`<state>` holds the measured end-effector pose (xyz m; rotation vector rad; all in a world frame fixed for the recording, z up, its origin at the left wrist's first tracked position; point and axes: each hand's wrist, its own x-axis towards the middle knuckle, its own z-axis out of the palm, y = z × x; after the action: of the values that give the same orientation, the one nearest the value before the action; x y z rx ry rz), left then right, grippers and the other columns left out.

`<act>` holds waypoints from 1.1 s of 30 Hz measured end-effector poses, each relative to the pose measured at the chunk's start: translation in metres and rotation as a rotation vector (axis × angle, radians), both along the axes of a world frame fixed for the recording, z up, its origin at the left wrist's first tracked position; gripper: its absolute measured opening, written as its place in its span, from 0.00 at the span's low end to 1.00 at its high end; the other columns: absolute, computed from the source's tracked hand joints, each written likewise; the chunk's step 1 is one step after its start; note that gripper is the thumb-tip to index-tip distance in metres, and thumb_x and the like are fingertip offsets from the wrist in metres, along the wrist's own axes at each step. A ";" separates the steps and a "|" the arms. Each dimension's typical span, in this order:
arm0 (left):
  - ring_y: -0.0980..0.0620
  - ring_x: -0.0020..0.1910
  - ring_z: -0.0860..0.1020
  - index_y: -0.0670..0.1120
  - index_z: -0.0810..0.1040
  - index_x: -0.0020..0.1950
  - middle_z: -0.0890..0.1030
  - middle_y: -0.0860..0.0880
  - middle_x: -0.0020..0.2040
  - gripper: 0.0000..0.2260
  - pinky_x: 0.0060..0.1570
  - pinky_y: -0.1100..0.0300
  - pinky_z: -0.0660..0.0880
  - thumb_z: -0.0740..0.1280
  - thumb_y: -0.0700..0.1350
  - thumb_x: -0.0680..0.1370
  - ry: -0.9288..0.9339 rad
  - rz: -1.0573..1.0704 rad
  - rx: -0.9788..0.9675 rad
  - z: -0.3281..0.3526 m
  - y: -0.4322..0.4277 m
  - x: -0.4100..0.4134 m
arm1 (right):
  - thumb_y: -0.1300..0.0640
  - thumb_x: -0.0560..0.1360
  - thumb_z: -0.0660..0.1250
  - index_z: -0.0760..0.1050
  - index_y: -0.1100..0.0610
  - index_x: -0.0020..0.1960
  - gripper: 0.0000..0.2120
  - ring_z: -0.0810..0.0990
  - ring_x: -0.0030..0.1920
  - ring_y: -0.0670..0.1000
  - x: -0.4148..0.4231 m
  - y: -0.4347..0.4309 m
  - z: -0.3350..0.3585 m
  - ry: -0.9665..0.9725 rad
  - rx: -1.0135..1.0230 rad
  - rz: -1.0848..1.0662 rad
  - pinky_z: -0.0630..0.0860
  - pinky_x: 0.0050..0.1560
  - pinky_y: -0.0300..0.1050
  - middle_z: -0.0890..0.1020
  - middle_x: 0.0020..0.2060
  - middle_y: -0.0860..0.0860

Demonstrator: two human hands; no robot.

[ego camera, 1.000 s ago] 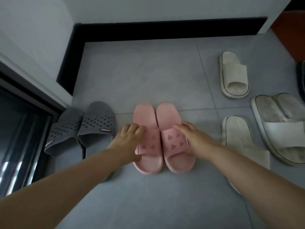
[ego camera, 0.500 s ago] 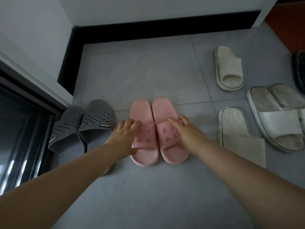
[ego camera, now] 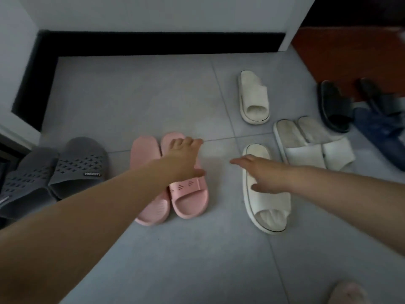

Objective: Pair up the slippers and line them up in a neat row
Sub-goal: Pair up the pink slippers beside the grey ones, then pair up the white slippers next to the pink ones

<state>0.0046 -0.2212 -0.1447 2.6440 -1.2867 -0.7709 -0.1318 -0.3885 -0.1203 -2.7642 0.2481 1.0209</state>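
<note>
Grey tile floor point(ego camera: 153, 260), black skirting point(ego camera: 153, 43) w/ white wall point(ego camera: 153, 12), blue cloth point(ego camera: 379, 130) rt

"LANGSHA" on grey slipper point(ego camera: 80, 166)

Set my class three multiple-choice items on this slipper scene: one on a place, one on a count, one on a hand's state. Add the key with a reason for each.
1. Where do the grey slippers lie?
A. Left of the pink pair
B. Right of the pink pair
C. On top of the pink pair

2. How many pink slippers show?
A. One
B. Two
C. Four

3. How is the right hand?
A. Gripping a pink slipper
B. Fingers straight, over the near cream slipper
C. Clenched in a fist

Key: 1 A, the grey ones sit at the left edge, beside the pink; 2 B, two pink slippers lie side by side; 3 B, its fingers stretch out and hold nothing.
</note>
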 end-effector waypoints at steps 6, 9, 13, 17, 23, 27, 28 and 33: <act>0.44 0.67 0.69 0.47 0.59 0.73 0.73 0.46 0.67 0.32 0.66 0.52 0.67 0.69 0.49 0.73 0.193 -0.186 -0.169 0.026 -0.101 -0.042 | 0.58 0.74 0.65 0.59 0.48 0.72 0.29 0.75 0.54 0.50 -0.069 -0.094 0.071 0.229 -0.170 -0.094 0.73 0.57 0.43 0.70 0.64 0.50; 0.44 0.68 0.68 0.47 0.58 0.74 0.70 0.46 0.69 0.33 0.67 0.51 0.67 0.70 0.49 0.73 0.239 -0.218 -0.127 0.008 -0.117 -0.072 | 0.55 0.74 0.67 0.63 0.48 0.69 0.26 0.75 0.57 0.50 -0.087 -0.127 0.061 0.155 -0.143 -0.254 0.73 0.57 0.42 0.70 0.61 0.48; 0.44 0.75 0.55 0.46 0.44 0.77 0.56 0.45 0.76 0.49 0.75 0.49 0.55 0.74 0.54 0.68 0.131 -0.310 -0.017 -0.032 -0.121 -0.117 | 0.55 0.73 0.68 0.64 0.52 0.69 0.27 0.75 0.56 0.52 -0.067 -0.155 0.022 -0.006 -0.080 -0.353 0.71 0.57 0.45 0.67 0.67 0.53; 0.42 0.73 0.58 0.49 0.37 0.76 0.59 0.43 0.72 0.52 0.74 0.46 0.53 0.73 0.54 0.67 -0.023 -0.343 0.075 -0.059 -0.128 -0.140 | 0.54 0.72 0.69 0.59 0.56 0.73 0.33 0.68 0.67 0.57 0.000 -0.179 -0.016 -0.154 -0.040 -0.314 0.67 0.65 0.47 0.63 0.71 0.57; 0.45 0.67 0.63 0.57 0.37 0.70 0.64 0.46 0.67 0.47 0.67 0.52 0.65 0.72 0.50 0.68 -0.007 -0.136 0.137 -0.063 -0.140 -0.119 | 0.53 0.67 0.75 0.42 0.60 0.76 0.52 0.57 0.73 0.65 0.127 -0.216 -0.055 -0.396 -0.057 -0.294 0.60 0.71 0.56 0.49 0.77 0.57; 0.47 0.68 0.63 0.55 0.49 0.74 0.64 0.48 0.66 0.44 0.62 0.52 0.72 0.74 0.47 0.67 0.043 0.112 0.158 -0.055 -0.136 -0.098 | 0.55 0.67 0.75 0.35 0.62 0.75 0.56 0.52 0.75 0.64 0.157 -0.229 -0.076 -0.298 -0.090 -0.144 0.54 0.74 0.56 0.46 0.77 0.58; 0.48 0.70 0.61 0.54 0.50 0.74 0.64 0.49 0.67 0.44 0.62 0.52 0.73 0.75 0.46 0.67 0.044 0.146 0.177 -0.055 -0.135 -0.097 | 0.56 0.67 0.75 0.38 0.63 0.75 0.54 0.53 0.75 0.63 0.156 -0.230 -0.079 -0.303 -0.092 -0.106 0.54 0.73 0.55 0.49 0.76 0.59; 0.46 0.78 0.44 0.52 0.45 0.76 0.53 0.49 0.75 0.45 0.69 0.47 0.68 0.73 0.45 0.70 0.105 0.222 0.324 -0.052 -0.144 -0.101 | 0.58 0.65 0.77 0.51 0.59 0.74 0.47 0.63 0.67 0.67 0.141 -0.233 -0.072 -0.392 0.059 -0.167 0.63 0.67 0.58 0.58 0.72 0.60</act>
<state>-0.0965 -0.3648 -0.1970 2.8775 -0.8860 -1.1464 0.0095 -0.6212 -0.1921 -2.7587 0.3740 0.4272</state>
